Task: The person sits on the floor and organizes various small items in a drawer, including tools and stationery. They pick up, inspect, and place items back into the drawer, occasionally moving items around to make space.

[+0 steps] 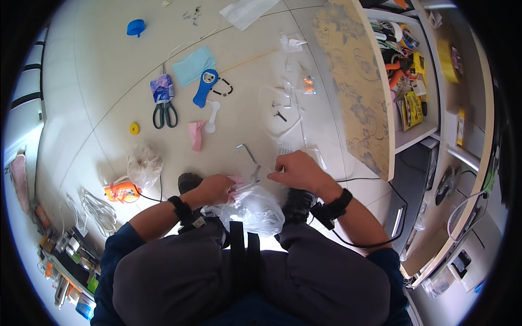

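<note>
My left hand (218,188) is closed at the upper left edge of a clear plastic bag (261,210) between my shoes. A bit of pink material (236,179) shows by its fingertips. To the right, my right hand (299,173) has curled fingers, with thumb and forefinger near each other; whether anything thin is between them is unclear. Between the hands there is a small grey open-end wrench (256,174). A metal hex key (246,151) lies just beyond it. Near the right hand's knuckles is a small wire coil or spring-like piece (284,148).
On the tiled floor lie scissors (165,115), a blue bottle opener (205,87), a light-blue mask-like sheet (193,65), a pink strip (196,135) and a yellow ring (134,128). An orange power strip (121,191) sits left. An open drawer (416,138) of tools stands right, behind its patterned front panel (355,85).
</note>
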Demonstrator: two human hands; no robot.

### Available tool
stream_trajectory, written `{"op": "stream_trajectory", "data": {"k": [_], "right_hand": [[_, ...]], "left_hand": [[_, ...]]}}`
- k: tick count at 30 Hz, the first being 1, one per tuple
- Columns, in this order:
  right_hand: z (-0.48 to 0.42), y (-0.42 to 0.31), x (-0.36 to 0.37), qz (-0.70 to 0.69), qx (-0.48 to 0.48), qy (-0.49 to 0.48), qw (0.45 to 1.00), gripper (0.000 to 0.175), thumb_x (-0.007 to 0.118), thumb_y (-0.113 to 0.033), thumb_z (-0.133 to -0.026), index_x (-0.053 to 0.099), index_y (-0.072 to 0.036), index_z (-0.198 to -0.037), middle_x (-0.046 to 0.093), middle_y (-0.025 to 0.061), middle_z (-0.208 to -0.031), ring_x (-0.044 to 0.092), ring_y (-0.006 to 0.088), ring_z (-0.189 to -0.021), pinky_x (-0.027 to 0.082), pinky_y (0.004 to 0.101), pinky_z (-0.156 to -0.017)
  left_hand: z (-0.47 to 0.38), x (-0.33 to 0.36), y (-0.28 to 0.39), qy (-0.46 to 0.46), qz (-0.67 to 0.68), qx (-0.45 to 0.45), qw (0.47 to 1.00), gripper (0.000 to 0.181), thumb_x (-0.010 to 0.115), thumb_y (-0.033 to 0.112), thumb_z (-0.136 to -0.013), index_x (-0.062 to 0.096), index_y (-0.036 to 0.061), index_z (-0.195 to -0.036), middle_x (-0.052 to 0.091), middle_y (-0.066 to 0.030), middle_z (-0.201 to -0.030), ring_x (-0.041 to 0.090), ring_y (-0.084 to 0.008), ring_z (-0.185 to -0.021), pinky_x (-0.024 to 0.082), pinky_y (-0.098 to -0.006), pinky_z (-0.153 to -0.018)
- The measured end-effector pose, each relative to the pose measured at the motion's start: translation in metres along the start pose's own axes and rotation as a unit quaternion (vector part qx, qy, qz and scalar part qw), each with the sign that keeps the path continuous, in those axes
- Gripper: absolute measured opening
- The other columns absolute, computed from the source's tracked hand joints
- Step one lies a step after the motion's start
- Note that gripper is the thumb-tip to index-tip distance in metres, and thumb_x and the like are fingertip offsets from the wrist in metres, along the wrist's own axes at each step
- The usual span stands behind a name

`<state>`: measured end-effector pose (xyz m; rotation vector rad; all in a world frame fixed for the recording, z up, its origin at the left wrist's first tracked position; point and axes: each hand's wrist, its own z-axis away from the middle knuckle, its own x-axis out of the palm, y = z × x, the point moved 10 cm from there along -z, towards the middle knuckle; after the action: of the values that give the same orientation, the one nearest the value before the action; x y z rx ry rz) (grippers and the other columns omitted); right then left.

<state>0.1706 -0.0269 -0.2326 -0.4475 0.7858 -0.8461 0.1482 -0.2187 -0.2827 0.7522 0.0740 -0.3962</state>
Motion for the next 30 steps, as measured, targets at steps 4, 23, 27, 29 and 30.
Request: {"op": "stream_trajectory", "data": {"k": [4, 23, 27, 29, 30], "right_hand": [[0.015, 0.026, -0.018, -0.031, 0.037, 0.098, 0.994, 0.025, 0.071, -0.029, -0.083, 0.071, -0.005, -0.087, 0.071, 0.0140, -0.079, 0.069, 0.0323, -0.076, 0.054, 0.0383, -0.071], [0.011, 0.010, 0.031, 0.262, -0.082, 0.081, 0.958, 0.025, 0.065, -0.013, -0.081, 0.059, -0.010, -0.105, 0.063, 0.0159, -0.092, 0.068, 0.0328, -0.075, 0.054, 0.0448, -0.062], [-0.003, 0.020, 0.037, 0.275, -0.084, 0.054, 0.956, 0.019, 0.065, -0.011, -0.080, 0.061, -0.010, -0.099, 0.062, 0.0138, -0.088, 0.068, 0.0334, -0.077, 0.054, 0.0449, -0.063], [-0.007, 0.032, 0.026, 0.256, -0.074, 0.059, 0.962, 0.017, 0.064, -0.010, -0.079, 0.062, -0.010, -0.096, 0.061, 0.0133, -0.087, 0.067, 0.0338, -0.077, 0.054, 0.0445, -0.064], [-0.007, 0.035, 0.018, 0.253, -0.071, 0.082, 0.961, 0.017, 0.065, -0.009, -0.079, 0.062, -0.010, -0.096, 0.062, 0.0135, -0.087, 0.067, 0.0342, -0.077, 0.054, 0.0449, -0.065]], "left_hand": [[0.010, -0.010, 0.011, -0.079, 0.088, -0.020, 0.993, 0.025, 0.076, 0.024, -0.078, 0.066, 0.0012, -0.075, 0.061, -0.0090, -0.062, 0.063, -0.0215, -0.061, 0.050, -0.0377, -0.060], [0.236, -0.245, -0.207, 0.444, 0.507, -0.083, 0.734, 0.011, 0.063, 0.019, -0.093, 0.063, 0.0088, -0.088, 0.048, 0.0033, -0.056, 0.045, -0.0101, -0.041, 0.038, -0.0259, -0.041], [0.262, -0.235, -0.212, 0.621, 0.399, -0.186, 0.648, 0.036, 0.067, 0.025, -0.091, 0.063, 0.0029, -0.119, 0.056, -0.0002, -0.065, 0.047, -0.0108, -0.045, 0.040, -0.0255, -0.045], [0.292, -0.241, -0.173, 0.729, 0.271, -0.200, 0.597, 0.053, 0.074, 0.013, -0.086, 0.053, -0.0047, -0.131, 0.058, -0.0023, -0.068, 0.054, -0.0100, -0.055, 0.044, -0.0266, -0.049], [0.300, -0.241, -0.146, 0.769, 0.236, -0.154, 0.573, 0.050, 0.073, 0.014, -0.088, 0.054, -0.0049, -0.130, 0.058, -0.0018, -0.069, 0.054, -0.0093, -0.057, 0.045, -0.0258, -0.052]]}}
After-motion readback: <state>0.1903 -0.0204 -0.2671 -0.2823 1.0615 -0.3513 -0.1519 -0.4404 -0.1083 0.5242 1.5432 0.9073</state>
